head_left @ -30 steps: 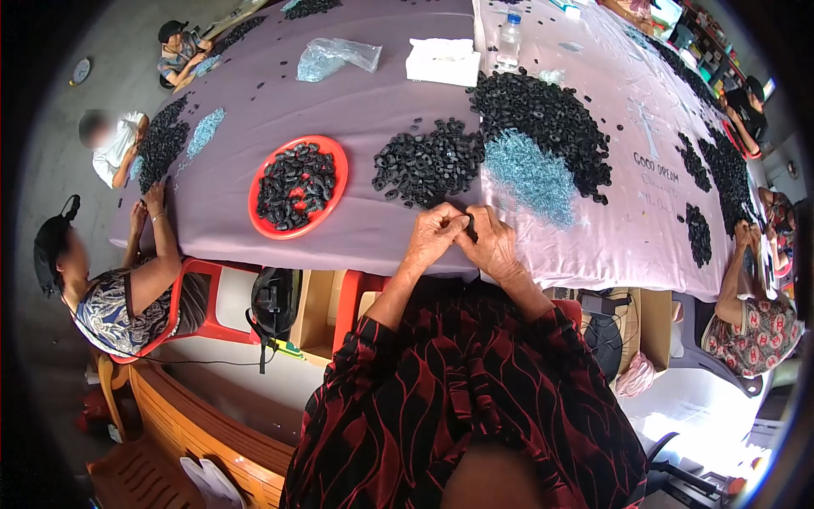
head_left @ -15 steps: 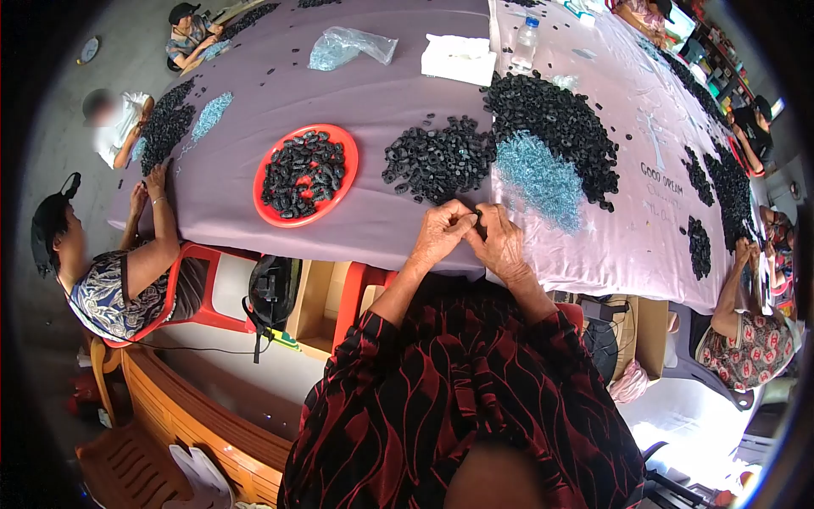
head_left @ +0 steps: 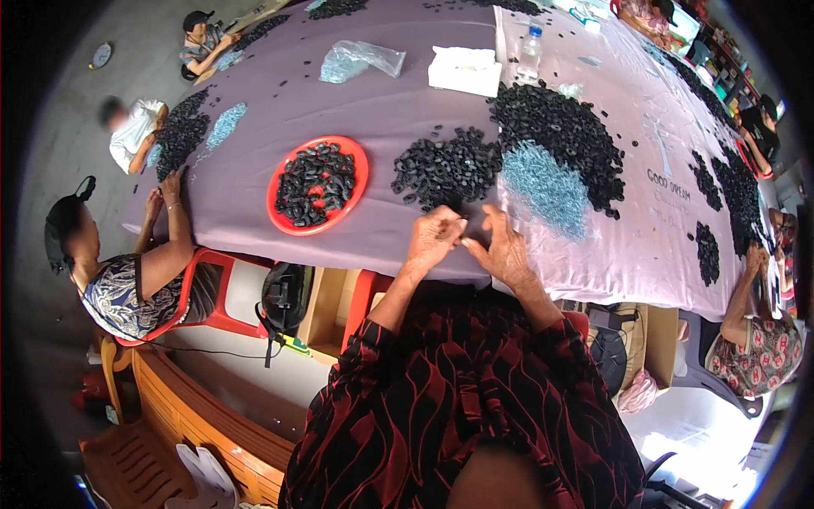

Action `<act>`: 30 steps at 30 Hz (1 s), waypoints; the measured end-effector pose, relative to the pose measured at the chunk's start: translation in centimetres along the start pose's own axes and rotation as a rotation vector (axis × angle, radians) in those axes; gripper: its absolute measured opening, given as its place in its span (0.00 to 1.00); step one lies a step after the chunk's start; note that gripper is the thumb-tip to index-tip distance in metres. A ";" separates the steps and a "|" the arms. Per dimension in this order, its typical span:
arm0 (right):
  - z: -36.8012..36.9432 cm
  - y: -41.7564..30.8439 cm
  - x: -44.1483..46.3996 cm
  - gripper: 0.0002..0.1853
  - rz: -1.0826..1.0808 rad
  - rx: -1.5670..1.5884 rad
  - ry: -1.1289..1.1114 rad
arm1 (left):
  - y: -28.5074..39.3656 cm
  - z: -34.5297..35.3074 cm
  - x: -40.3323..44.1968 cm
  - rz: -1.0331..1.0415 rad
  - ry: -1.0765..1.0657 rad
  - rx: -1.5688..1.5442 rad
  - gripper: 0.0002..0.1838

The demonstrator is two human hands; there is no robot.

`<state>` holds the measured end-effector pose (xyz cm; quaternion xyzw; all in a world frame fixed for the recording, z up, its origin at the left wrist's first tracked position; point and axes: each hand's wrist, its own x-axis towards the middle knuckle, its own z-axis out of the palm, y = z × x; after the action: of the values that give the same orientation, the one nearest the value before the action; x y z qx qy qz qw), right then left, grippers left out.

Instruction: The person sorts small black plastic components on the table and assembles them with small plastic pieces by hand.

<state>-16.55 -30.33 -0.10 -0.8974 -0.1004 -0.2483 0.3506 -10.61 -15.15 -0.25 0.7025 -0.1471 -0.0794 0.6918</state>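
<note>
At the near edge of the table, my left hand [head_left: 436, 239] has its fingers curled together. Anything inside it is too small or hidden to make out. My right hand [head_left: 508, 251] is just beside it, thumb and forefinger spread, and nothing shows between them. Just beyond my hands lies a heap of small black ring-like parts [head_left: 445, 165]. To its right is a larger heap of black parts [head_left: 560, 123], with a pile of small clear bluish pieces [head_left: 544, 192] against its near side. A round red tray [head_left: 362, 166] on the left holds more black parts.
Farther back are a clear plastic bag [head_left: 360, 61], a white tissue box [head_left: 465, 71] and a water bottle [head_left: 529, 55]. Other people sit along both sides with their own heaps. A red chair [head_left: 222, 288] and a backpack [head_left: 287, 297] are at lower left.
My hands have come apart from their shared grip around a small dark piece. My right thumb and forefinger have spread. The whole view has shifted slightly.
</note>
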 end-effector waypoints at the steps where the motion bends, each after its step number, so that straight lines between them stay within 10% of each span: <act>1: -0.1 -0.2 0.0 0.29 0.058 0.020 0.007 | 0.0 -1.4 0.0 0.021 0.078 0.050 0.07; 5: 0.4 0.6 -0.3 0.32 0.016 0.011 -0.009 | 2.7 -9.7 1.2 0.398 0.521 0.455 0.07; 8: 0.6 0.7 -0.3 0.29 0.068 0.001 -0.027 | 4.5 -13.9 0.6 0.214 0.706 0.764 0.09; 21: -3.2 -3.2 1.4 0.19 0.245 0.504 0.078 | 3.2 -16.9 0.2 0.208 0.622 1.143 0.15; 26: -12.1 -12.0 6.1 0.22 -0.260 0.817 0.213 | 13.7 -10.5 -2.6 0.380 0.467 0.453 0.07; 30: -15.3 -15.0 7.9 0.29 -0.632 0.728 0.410 | 20.6 -5.8 -8.8 0.940 0.197 0.464 0.08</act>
<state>-20.87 -29.66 22.37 -0.5764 -0.3753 -0.4616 0.5602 -19.10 -6.81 19.64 0.6996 -0.3938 0.3401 0.4897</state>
